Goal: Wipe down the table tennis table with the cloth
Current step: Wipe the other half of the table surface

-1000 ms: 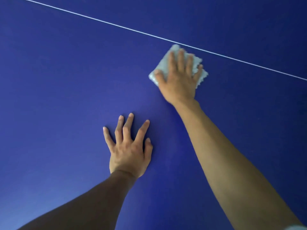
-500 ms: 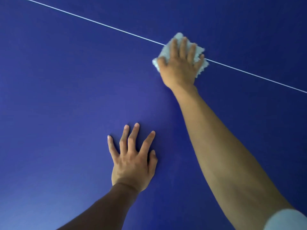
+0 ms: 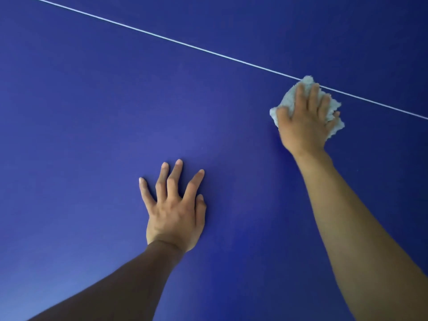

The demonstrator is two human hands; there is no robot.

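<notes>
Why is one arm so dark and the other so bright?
Head view: the left forearm looks shadowed, while the left hand, right hand and pale crumpled cloth catch light; the blue table tennis table shines paler at the picture's bottom left.

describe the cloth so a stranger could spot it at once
A blue table fills the view, crossed by one thin white line. Follow that line toward the right: the right hand presses on a crumpled cloth whose far edge covers the line. It is the only pale, fluffy thing here.

The right hand (image 3: 303,128) hides most of the cloth (image 3: 286,103) (the table (image 3: 115,112) overruns every edge).
</notes>
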